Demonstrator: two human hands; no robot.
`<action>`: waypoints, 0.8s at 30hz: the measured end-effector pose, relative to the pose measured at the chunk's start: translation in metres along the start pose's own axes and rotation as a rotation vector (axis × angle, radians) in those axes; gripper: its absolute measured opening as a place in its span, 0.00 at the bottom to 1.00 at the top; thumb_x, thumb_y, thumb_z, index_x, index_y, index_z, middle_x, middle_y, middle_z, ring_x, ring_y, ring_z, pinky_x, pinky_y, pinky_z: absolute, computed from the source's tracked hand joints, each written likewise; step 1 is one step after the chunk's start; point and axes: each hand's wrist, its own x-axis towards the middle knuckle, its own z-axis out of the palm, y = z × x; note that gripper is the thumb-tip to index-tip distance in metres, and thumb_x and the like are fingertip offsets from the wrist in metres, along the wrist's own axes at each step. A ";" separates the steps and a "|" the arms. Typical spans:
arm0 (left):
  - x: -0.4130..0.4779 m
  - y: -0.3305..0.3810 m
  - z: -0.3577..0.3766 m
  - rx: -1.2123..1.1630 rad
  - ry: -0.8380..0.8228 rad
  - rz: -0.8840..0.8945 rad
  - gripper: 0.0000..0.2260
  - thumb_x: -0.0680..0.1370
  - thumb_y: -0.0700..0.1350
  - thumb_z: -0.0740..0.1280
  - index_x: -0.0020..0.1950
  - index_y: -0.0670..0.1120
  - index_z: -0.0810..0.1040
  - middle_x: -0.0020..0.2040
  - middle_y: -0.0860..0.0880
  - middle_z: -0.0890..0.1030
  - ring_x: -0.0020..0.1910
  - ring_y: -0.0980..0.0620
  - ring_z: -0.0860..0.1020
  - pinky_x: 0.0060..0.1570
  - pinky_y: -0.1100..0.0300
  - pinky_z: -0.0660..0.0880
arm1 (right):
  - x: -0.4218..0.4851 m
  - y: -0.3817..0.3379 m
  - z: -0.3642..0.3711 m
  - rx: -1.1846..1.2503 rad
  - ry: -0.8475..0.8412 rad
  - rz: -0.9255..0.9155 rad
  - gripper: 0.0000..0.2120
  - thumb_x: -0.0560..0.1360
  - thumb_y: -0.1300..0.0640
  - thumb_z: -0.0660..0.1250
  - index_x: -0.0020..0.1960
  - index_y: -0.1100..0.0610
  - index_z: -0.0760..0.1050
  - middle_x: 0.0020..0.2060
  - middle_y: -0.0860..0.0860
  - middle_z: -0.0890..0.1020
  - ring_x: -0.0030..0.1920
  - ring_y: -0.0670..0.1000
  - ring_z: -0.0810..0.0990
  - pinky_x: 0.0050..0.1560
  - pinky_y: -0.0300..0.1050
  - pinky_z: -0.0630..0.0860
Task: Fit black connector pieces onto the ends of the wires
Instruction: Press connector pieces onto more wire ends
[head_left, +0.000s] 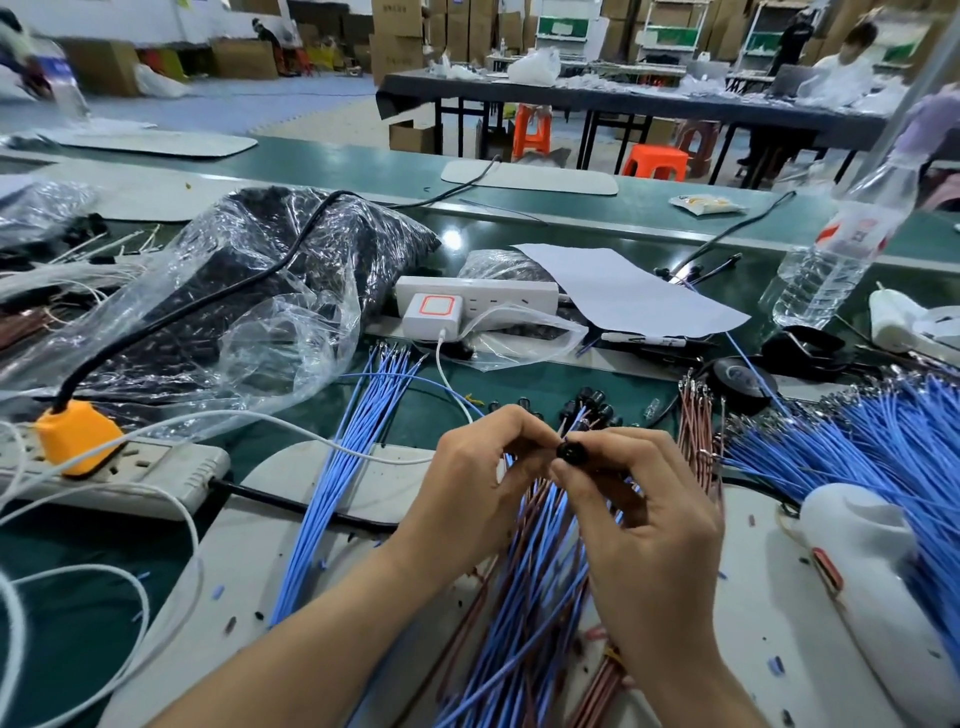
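Here, head view: black connector (571, 451) pinched between thumb and forefinger of the right hand (649, 525), brought tip-to-tip with the left hand (467, 493), fingers curled, apparently pinching a wire end hidden between them, steadied for insertion. Under the fingers, wire bundle (524, 582); just beyond the fingertips, fitted connectors (592, 402).

On my feed the power strip (156, 473) lies at the desk's (571, 395) left, the plastic bag (249, 270) behind it, the bottle (841, 249) far right, wires (530, 597) between.
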 end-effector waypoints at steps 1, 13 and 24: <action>0.000 -0.001 0.000 0.006 0.000 -0.001 0.05 0.75 0.39 0.65 0.47 0.39 0.79 0.41 0.48 0.82 0.41 0.54 0.80 0.44 0.54 0.77 | 0.000 0.000 0.000 -0.005 0.002 -0.003 0.07 0.70 0.62 0.72 0.48 0.59 0.80 0.44 0.48 0.79 0.45 0.44 0.80 0.45 0.37 0.79; 0.001 -0.001 -0.009 -0.012 0.071 0.055 0.08 0.75 0.43 0.69 0.53 0.44 0.79 0.43 0.54 0.81 0.39 0.57 0.81 0.45 0.58 0.79 | 0.038 0.015 -0.044 -0.031 -0.085 0.256 0.14 0.66 0.43 0.76 0.41 0.49 0.75 0.34 0.44 0.81 0.34 0.43 0.79 0.38 0.26 0.72; 0.002 0.001 -0.011 -0.065 0.102 -0.083 0.08 0.76 0.47 0.66 0.53 0.48 0.78 0.39 0.55 0.81 0.36 0.57 0.81 0.42 0.57 0.80 | 0.047 0.046 -0.069 -0.760 -0.348 0.777 0.05 0.73 0.62 0.69 0.46 0.55 0.74 0.44 0.58 0.82 0.48 0.58 0.78 0.47 0.46 0.72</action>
